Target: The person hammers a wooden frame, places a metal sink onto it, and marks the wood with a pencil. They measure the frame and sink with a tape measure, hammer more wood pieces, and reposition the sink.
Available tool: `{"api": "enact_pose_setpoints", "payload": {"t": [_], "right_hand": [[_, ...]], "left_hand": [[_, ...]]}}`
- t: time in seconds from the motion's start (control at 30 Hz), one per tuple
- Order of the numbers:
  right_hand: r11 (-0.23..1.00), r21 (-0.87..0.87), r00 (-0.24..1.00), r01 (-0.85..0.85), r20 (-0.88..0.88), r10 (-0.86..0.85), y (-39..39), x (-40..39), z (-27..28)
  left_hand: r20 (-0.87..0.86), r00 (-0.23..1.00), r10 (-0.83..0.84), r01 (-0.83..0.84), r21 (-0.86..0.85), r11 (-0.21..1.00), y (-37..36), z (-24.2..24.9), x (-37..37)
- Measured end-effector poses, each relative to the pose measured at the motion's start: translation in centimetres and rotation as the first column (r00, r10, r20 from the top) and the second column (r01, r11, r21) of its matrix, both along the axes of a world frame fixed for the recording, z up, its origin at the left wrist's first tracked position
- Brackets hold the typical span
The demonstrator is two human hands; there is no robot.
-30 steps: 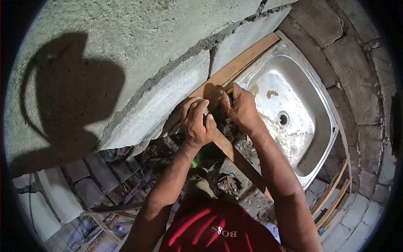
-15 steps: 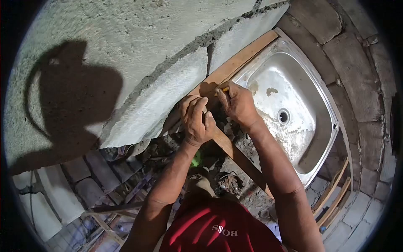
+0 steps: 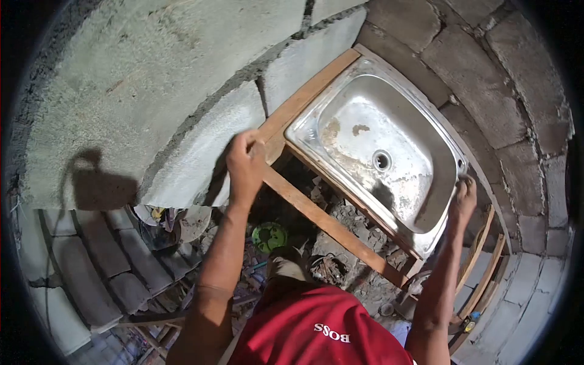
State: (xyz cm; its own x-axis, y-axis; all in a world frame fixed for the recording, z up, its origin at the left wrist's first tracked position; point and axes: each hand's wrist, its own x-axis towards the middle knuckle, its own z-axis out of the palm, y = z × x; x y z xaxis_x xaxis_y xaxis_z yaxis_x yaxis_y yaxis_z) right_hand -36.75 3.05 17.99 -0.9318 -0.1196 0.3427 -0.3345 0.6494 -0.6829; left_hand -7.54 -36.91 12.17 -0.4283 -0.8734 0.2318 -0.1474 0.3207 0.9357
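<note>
A stainless steel sink (image 3: 389, 115) with a round drain sits tilted in a wooden frame against block walls. My left hand (image 3: 246, 158) is closed on the end of the wooden frame (image 3: 334, 228) beside the left wall, its fingers curled over the wood. At the sink's right rim is my right hand (image 3: 465, 194), fingers bent against the edge; whether it holds anything small is hidden. A wooden strip (image 3: 310, 97) runs along the wall behind the sink.
Grey block walls (image 3: 182, 67) rise at the left and right. Below the frame lie rubble (image 3: 347, 267) and a green round object (image 3: 269, 236). Wooden slats (image 3: 477, 255) lean at the lower right, near a tape measure (image 3: 469, 325).
My right hand has moved from near my left hand to the sink's far right rim. My left hand has shifted left. The view has shifted, showing more of the frame.
</note>
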Motion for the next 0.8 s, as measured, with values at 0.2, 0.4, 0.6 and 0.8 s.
{"api": "enact_pose_setpoints", "payload": {"t": [0.2, 0.4, 0.6, 0.8], "right_hand": [[0.964, 0.240, 0.980, 0.112, 0.132, -0.147, 12.5, -0.3, -4.6], [0.921, 0.379, 0.954, 0.086, 0.237, -0.186, 8.7, 3.1, -2.6], [0.893, 0.427, 0.917, 0.140, 0.284, -0.280, 8.3, 2.2, -4.9], [0.875, 0.428, 0.915, 0.226, 0.213, -0.341, 6.7, 3.0, -4.2]], "left_hand": [[0.295, 0.889, -0.349, 0.362, 0.012, 0.932, -0.8, 5.6, -9.6], [0.829, 0.557, -0.041, 0.526, -0.315, 0.790, 1.7, 3.5, -16.9], [0.741, 0.668, 0.070, 0.446, -0.474, 0.760, -1.3, -0.8, -18.1], [0.870, 0.409, -0.276, 0.634, -0.053, 0.772, -5.8, 3.7, -19.8]]}}
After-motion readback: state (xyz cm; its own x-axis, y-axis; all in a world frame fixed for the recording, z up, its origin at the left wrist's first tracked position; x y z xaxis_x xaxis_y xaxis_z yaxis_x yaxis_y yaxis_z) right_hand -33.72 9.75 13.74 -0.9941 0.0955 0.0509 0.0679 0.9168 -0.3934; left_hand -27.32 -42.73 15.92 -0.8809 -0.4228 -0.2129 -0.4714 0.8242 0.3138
